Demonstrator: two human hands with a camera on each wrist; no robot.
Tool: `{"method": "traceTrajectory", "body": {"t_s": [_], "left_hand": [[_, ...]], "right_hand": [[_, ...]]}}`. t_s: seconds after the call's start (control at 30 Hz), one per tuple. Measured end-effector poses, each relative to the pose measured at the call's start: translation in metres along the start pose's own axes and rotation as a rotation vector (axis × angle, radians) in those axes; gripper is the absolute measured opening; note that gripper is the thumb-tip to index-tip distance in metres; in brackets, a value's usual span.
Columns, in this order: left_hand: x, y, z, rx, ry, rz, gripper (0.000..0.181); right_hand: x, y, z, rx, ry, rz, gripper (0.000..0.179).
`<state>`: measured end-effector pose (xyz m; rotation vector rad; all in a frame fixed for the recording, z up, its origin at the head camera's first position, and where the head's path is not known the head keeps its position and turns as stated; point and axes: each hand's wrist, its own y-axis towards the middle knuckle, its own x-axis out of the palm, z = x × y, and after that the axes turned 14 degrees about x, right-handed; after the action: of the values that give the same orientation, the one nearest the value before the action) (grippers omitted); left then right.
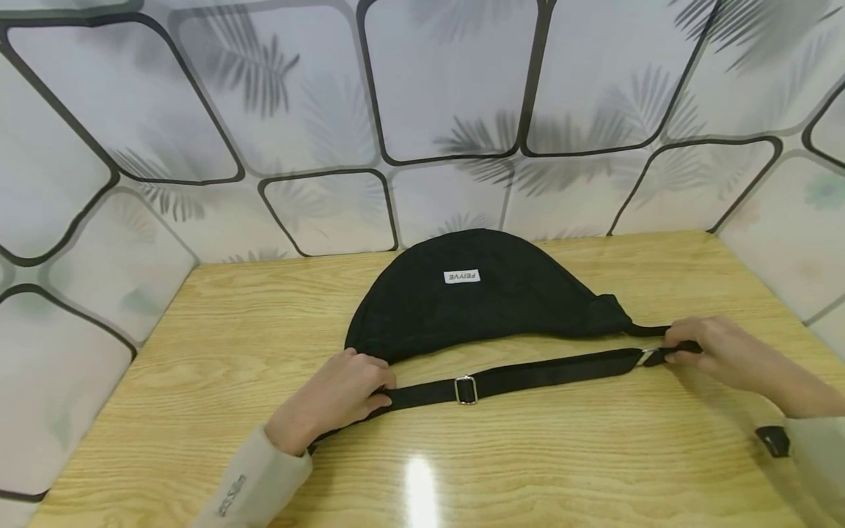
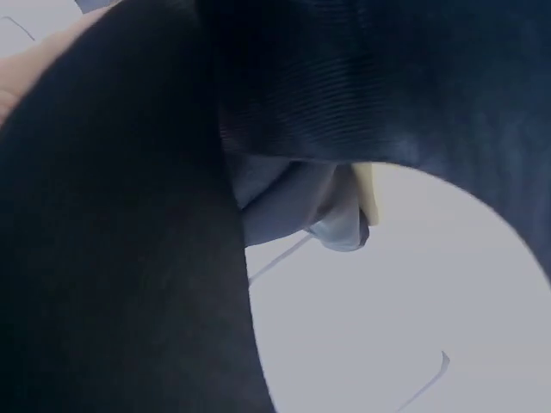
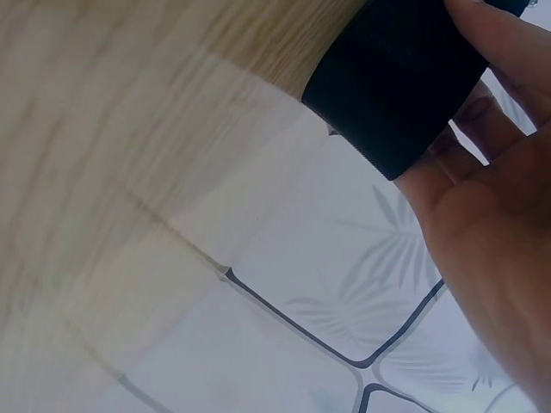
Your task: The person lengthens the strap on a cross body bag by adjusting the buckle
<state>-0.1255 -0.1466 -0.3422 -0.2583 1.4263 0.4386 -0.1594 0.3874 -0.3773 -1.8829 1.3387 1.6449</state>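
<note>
A black crescent-shaped sling bag (image 1: 422, 315) lies on the table, its curved side toward the back and its white label (image 1: 462, 276) upside down. Along its near side runs the bag's black strap (image 1: 554, 372), with a metal slider buckle (image 1: 457, 391) and a metal ring. At the bag's left corner my left hand (image 1: 333, 396) grips the strap. My right hand (image 1: 729, 356) pinches the strap at the right end, beyond the ring. In the right wrist view, thumb and fingers hold a wide black strap (image 3: 396, 95). Dark fabric (image 2: 112, 241) fills much of the left wrist view.
The light wood-grain table (image 1: 528, 469) is bordered at the back and sides by patterned cloth walls (image 1: 449, 88), close behind the bag. A small black piece (image 1: 772, 441) shows by the right sleeve (image 1: 815, 447); its kind is unclear.
</note>
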Motion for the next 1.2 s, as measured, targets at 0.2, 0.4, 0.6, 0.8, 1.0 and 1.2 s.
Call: {"method": "traceTrajectory", "body": {"t_s": [0.2,0.4,0.6,0.8,1.0,1.2], "left_hand": [[-0.003,-0.010,0.007,-0.139,-0.013,-0.135,0.014],[-0.007,-0.037,-0.001,-0.363,-0.076,-0.228,0.017],[-0.011,-0.061,-0.018,-0.476,-0.011,-0.214,0.030],[-0.013,-0.073,-0.036,-0.588,-0.045,-0.178,0.055],[-0.013,-0.077,-0.050,-0.613,-0.069,-0.139,0.061],[-0.017,-0.080,-0.052,-0.562,-0.104,-0.154,0.044]], "right_hand": [[0.000,0.000,-0.003,0.035,-0.003,-0.030,0.041],[-0.002,0.000,-0.008,0.138,-0.057,-0.081,0.046],[-0.001,0.003,-0.012,0.184,-0.088,-0.113,0.043],[0.000,0.005,-0.014,0.262,-0.127,-0.163,0.029],[0.001,0.009,-0.018,0.278,-0.129,-0.183,0.024],[0.001,0.007,-0.025,0.250,-0.051,-0.200,0.021]]}}
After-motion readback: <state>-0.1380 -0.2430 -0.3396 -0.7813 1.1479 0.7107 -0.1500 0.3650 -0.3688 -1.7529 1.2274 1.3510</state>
